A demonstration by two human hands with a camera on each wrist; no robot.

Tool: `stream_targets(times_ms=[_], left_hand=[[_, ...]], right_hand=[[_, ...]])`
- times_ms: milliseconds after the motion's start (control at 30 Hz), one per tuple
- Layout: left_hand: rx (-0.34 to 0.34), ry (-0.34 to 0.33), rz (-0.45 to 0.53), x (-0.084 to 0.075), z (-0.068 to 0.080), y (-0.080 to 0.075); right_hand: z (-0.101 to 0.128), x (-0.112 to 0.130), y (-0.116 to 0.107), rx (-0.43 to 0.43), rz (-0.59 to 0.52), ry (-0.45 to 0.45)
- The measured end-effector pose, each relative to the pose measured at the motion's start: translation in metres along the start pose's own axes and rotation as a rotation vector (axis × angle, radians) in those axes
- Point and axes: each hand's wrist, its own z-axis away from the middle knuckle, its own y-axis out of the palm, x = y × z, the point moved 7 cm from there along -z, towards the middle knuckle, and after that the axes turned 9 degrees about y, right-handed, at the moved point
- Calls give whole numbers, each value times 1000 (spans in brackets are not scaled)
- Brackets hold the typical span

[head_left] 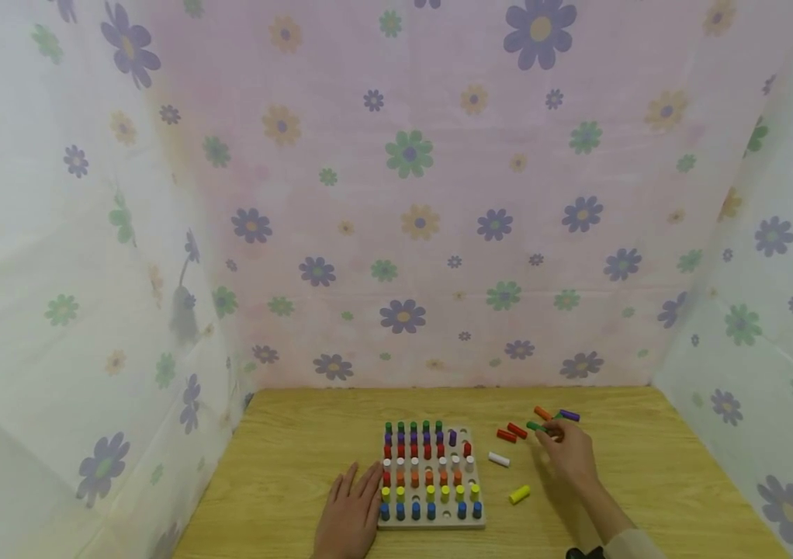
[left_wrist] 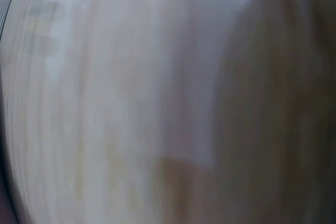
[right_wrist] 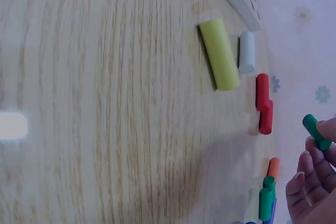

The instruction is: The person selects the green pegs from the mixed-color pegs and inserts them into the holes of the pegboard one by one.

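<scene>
Your right hand [head_left: 569,450] pinches a green peg [head_left: 535,426] in its fingertips, off the far right corner of the pegboard [head_left: 431,477]. Just beyond it lie an orange peg [head_left: 543,413] and a purple peg [head_left: 569,415]; two red pegs [head_left: 511,432] sit between it and the board. A white peg [head_left: 499,459] and a yellow peg [head_left: 519,494] lie right of the board. Your left hand [head_left: 351,512] rests flat on the table [head_left: 285,466], fingers relaxed, touching the board's left edge.

The counter [head_left: 299,458] was pale wood with a fine straight grain and a matt finish. The pegboard [head_left: 431,526] looked like unpainted light wood. Its pegs, like the yellow peg [right_wrist: 219,53], wore smooth matt paint. Thin flower-printed cloth [head_left: 438,194] hung behind.
</scene>
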Motion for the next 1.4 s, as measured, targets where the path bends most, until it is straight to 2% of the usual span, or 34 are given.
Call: stream_targets(times_ms=[400, 733, 1133, 1400], left_hand=[[1, -3, 1, 1, 0, 0], [1, 2, 6, 0, -1, 1], [-23, 13, 5, -1, 1, -2], [-6, 1, 16, 0, 1, 0]], right_hand=[[8, 12, 8, 42, -85, 36], [13, 27, 18, 53, -158, -14], [18, 40, 37, 99, -311, 56], [20, 51, 44, 105, -344, 49]])
